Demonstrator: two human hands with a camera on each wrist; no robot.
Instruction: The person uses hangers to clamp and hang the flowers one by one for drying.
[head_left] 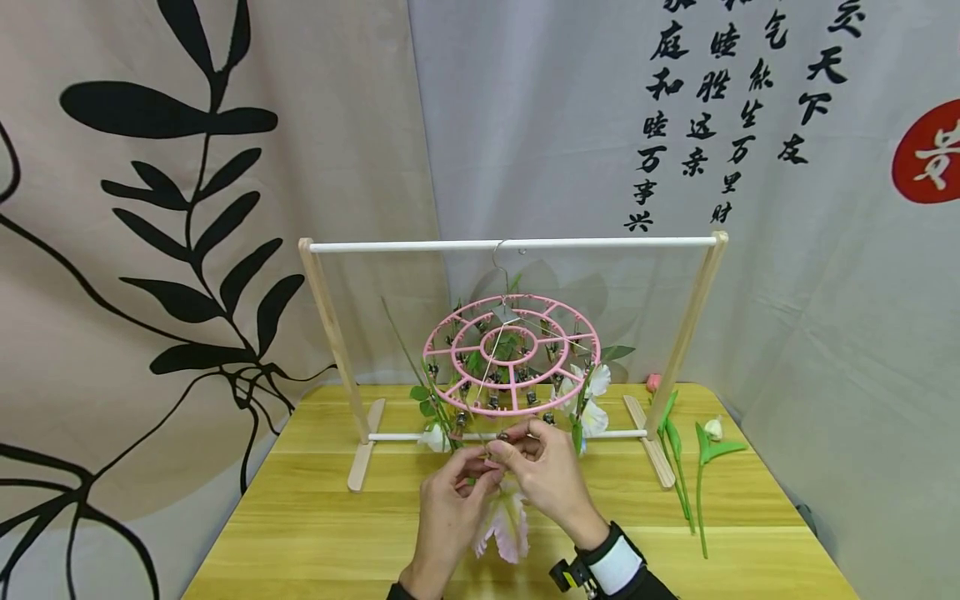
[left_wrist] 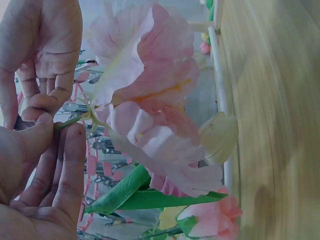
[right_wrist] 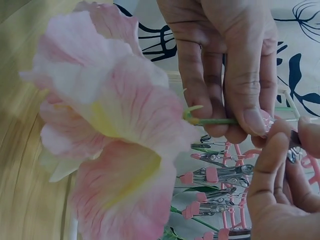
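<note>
- While head view barely shows it, right wrist shows me a green stem.
- Left hand pinches it, pink flower below.
- Right hand pinches a dark clip alongside.

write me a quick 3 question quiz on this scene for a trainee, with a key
1. Multiple choice: what does the left hand pinch?
a) a ribbon
b) the stem of the ruffled pink flower
c) scissors
2. True or false: the round pink clip hanger hangs from the white top bar.
3. Fill in: in the head view, the white tulip lies to the ____ of the wooden stand.

Key: 1 b; 2 true; 3 right
</note>
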